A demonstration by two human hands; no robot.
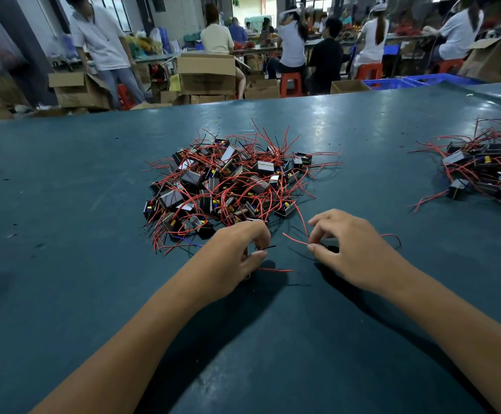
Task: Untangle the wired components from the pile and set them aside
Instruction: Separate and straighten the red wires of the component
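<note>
A tangled pile (pixel 225 180) of small black box components with red and black wires lies in the middle of the blue-green table (pixel 64 234). Just in front of its near edge, my left hand (pixel 237 255) grips one component, mostly hidden under the fingers, with a black wire and a red wire sticking out to the right. My right hand (pixel 347 246) pinches a thin red wire (pixel 295 239) between thumb and forefinger; a dark component shows under its fingers, and a red wire loops out past its right side.
A second, smaller heap of the same wired components (pixel 482 171) lies at the table's right. Beyond the far edge stand cardboard boxes (pixel 207 73), red stools and blue crates, with several people seated at other benches.
</note>
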